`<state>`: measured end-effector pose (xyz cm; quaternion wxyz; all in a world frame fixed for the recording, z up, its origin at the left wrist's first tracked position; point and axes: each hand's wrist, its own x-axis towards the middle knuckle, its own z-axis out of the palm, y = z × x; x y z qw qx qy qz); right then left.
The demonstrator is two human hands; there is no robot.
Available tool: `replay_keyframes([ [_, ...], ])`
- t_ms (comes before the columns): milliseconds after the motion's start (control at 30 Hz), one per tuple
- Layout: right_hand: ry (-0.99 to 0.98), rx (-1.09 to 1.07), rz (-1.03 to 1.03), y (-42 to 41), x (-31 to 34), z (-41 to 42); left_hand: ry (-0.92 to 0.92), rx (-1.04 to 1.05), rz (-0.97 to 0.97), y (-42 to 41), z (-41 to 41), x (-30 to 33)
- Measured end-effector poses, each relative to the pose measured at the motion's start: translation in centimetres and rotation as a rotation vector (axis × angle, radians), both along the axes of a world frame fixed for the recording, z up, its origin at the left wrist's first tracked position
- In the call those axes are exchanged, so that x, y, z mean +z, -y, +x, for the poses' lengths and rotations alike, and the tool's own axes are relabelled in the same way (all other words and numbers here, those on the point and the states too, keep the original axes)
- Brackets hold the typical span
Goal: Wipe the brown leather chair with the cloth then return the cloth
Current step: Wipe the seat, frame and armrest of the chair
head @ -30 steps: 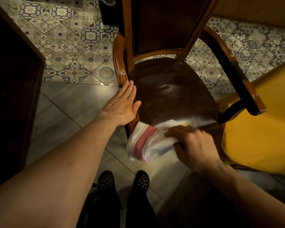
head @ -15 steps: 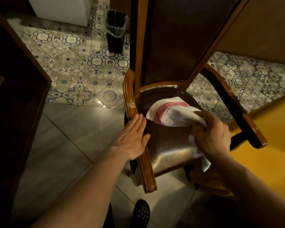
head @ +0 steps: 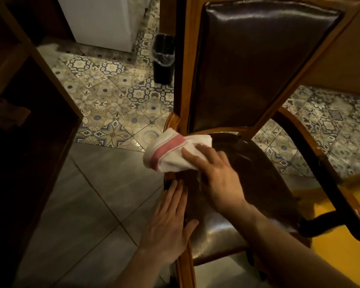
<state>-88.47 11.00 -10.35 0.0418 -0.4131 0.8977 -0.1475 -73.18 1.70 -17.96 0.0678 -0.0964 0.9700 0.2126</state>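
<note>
The brown leather chair (head: 256, 65) with a wooden frame fills the middle and right of the head view, its seat below its tall padded back. A white cloth with a red stripe (head: 170, 151) lies bunched over the chair's left armrest at the seat's back left. My right hand (head: 218, 173) presses down on the cloth, fingers spread over it. My left hand (head: 168, 221) rests flat on the left armrest nearer to me, fingers together, holding nothing.
A dark wooden cabinet (head: 29, 125) stands at the left. A black bin (head: 163, 58) with a liner sits on patterned tiles behind the chair, beside a white appliance (head: 104, 19). Yellow cushioned furniture (head: 341, 258) sits at the lower right.
My right hand has swept the cloth from the seat's front edge to the back and then left onto the armrest. The view has tilted up, showing more of the backrest.
</note>
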Motion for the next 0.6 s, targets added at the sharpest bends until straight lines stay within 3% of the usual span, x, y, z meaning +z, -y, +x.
replay_keyframes([
  [167,-0.040,0.387,0.367,1.9,-4.2,-1.3,-0.014,0.083,-0.049,-0.9,-0.4,-0.4],
  [400,-0.147,0.582,0.392,2.6,-5.7,-4.3,-0.039,0.069,-0.026,-0.7,-0.2,-0.9],
  [600,-0.160,0.584,0.420,2.6,-6.1,-5.0,-0.045,0.063,-0.058,-0.8,-0.1,-1.1],
])
